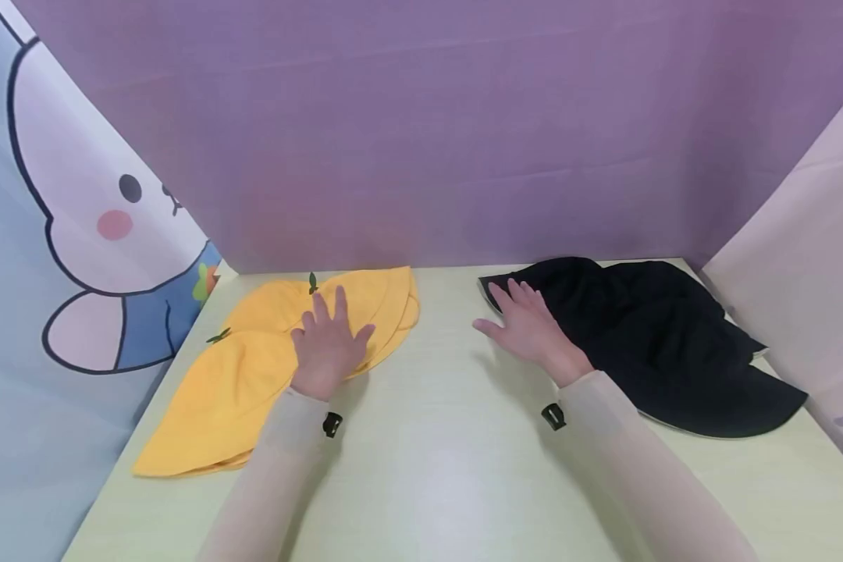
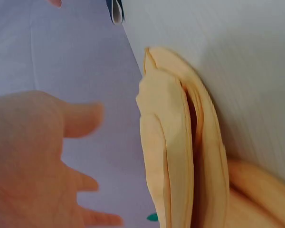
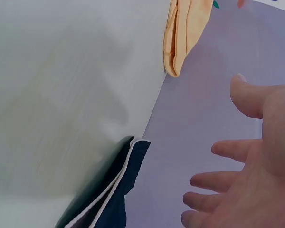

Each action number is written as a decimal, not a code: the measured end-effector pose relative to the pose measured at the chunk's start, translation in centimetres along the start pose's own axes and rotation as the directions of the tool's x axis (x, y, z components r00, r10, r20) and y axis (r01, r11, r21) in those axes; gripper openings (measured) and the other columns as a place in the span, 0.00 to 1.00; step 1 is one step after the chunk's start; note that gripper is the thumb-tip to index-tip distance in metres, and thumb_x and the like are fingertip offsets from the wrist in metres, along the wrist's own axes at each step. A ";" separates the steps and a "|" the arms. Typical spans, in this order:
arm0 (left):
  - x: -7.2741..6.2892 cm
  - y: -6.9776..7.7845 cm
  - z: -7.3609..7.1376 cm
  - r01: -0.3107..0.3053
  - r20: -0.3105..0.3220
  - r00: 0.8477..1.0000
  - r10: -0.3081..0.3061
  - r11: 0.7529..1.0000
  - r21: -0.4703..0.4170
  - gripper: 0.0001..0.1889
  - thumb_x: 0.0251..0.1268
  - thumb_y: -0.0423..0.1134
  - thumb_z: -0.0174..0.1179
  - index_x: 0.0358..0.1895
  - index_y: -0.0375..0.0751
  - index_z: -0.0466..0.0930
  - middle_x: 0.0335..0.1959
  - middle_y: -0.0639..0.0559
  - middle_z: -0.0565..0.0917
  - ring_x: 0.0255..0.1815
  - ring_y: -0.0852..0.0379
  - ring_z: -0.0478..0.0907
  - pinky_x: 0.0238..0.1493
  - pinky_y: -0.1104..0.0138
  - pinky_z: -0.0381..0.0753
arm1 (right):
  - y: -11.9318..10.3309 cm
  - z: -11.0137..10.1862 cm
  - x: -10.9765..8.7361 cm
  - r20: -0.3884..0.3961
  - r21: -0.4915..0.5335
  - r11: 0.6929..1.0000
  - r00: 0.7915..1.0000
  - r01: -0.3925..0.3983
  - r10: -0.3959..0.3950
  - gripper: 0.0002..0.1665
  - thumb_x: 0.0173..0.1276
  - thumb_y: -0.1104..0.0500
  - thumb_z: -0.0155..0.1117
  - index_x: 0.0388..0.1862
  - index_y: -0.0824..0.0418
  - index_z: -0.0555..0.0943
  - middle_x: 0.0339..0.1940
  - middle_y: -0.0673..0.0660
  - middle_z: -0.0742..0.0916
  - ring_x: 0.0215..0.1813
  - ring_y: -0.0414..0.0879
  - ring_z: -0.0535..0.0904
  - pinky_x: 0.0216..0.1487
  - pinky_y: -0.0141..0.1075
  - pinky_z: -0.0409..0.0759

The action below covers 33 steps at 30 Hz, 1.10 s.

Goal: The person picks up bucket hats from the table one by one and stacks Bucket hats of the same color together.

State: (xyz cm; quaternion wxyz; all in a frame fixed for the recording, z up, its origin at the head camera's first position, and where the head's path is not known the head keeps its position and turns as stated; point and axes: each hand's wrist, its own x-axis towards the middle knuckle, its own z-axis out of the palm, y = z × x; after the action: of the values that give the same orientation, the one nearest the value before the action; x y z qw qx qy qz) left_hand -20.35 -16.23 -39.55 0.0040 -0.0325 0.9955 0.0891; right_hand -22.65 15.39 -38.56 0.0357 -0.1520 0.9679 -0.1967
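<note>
Two yellow fabric hats (image 1: 228, 390), each topped with a small green leaf, lie flattened and overlapping on the left of the table. Above them is my left hand (image 1: 329, 347), fingers spread, holding nothing; the left wrist view shows a gap between this hand and the layered yellow brims (image 2: 178, 128). On the right lie dark fabric hats (image 1: 663, 343), seemingly two overlapped, with a pale edge along the brim (image 3: 128, 185). My right hand (image 1: 530, 328) hovers over their left end with straight fingers and nothing in its grasp. Both palms face down.
The pale table (image 1: 435, 437) extends between the two groups of hats. A purple cloth (image 1: 428, 140) hangs along its far edge. At the left is a cloth with a cartoon animal print (image 1: 77, 234), and a light cloth (image 1: 801, 257) hangs at the right.
</note>
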 end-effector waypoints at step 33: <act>0.6 -7.0 0.2 0.133 0.262 0.965 -0.006 0.872 -0.470 0.44 0.74 0.38 0.55 0.80 0.30 0.34 0.77 0.24 0.55 0.66 0.33 0.67 0.62 0.45 0.72 | -5.4 2.2 7.6 0.079 0.170 0.983 0.994 0.068 -0.082 0.36 0.80 0.47 0.54 0.78 0.64 0.63 0.76 0.63 0.70 0.78 0.57 0.61 0.78 0.52 0.54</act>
State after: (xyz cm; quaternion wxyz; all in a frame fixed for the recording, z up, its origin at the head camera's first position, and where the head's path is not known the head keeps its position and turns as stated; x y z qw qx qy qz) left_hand -20.45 -23.13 -40.98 0.1256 -0.0568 0.9309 0.3383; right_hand -28.05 7.55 -38.51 0.0822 -0.1931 0.9392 -0.2717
